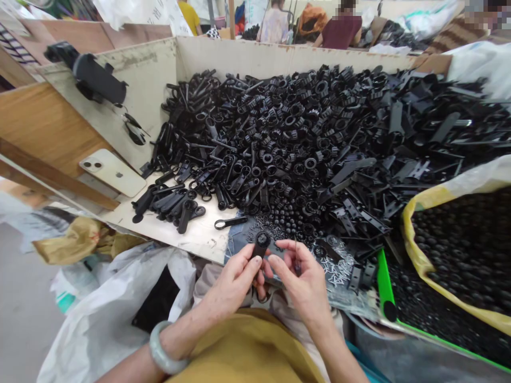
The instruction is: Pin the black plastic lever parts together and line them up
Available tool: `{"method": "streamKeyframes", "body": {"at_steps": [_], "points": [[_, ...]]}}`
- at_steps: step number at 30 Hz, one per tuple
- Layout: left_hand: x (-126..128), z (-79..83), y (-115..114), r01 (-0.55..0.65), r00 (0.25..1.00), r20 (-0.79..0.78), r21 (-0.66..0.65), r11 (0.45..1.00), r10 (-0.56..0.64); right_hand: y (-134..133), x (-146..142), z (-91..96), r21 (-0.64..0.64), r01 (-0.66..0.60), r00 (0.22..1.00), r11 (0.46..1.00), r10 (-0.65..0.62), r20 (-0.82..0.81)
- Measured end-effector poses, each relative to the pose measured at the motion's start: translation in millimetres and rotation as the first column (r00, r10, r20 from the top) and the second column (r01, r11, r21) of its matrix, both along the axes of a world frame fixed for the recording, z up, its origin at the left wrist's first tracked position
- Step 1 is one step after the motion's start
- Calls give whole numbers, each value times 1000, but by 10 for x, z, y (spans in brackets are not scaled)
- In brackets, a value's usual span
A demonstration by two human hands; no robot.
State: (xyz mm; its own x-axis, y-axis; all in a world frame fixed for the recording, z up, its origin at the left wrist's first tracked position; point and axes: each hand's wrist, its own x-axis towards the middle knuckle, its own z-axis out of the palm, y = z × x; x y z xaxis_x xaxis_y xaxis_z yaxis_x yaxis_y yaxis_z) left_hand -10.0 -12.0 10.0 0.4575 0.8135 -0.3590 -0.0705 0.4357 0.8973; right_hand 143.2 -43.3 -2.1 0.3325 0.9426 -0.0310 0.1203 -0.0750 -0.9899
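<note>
My left hand (233, 282) grips a black plastic part (261, 244) upright between thumb and fingers, its ring-shaped head on top. My right hand (299, 279) sits just to the right of that part, its fingertips pinching a thin dark pin (296, 260). Both hands are apart from a heap of black plastic parts (279, 138), which holds rings, toothed collars and flat strips. Small silvery pins (335, 268) lie on a grey cloth in front of the heap. One loose black handle piece (230, 223) rests on the pale board near my hands.
The heap fills a pale walled bin (120, 90) with a phone (112, 172) on its edge. At right stands a yellow-lined bag of black round pieces (459, 250), with a green-edged tray (385, 287) beside it. A white sack (115, 314) lies left. People (341, 32) sit beyond the bin.
</note>
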Motion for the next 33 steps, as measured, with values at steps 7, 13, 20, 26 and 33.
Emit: {"method": "streamKeyframes", "body": {"at_steps": [7,13,20,26,33], "points": [[-137,150,-69,86,995,-71,215,973,-72,66,-7,78,10,-404,862,915,384,-332],[-317,-37,-58,-3,995,-93,234,972,26,241,-145,-92,70,-386,921,920,388,-27],[-944,-65,608,-230,540,-345,817,529,768,823,-229,-152,195,-463,668,864,196,718],[-1120,-313,970,153,249,-495,869,471,832,1146,-451,-106,25,-513,243,858,117,963],[-1034,-297,830,29,355,-337,936,350,872,808,-367,83,89,-415,283,905,36,959]]}}
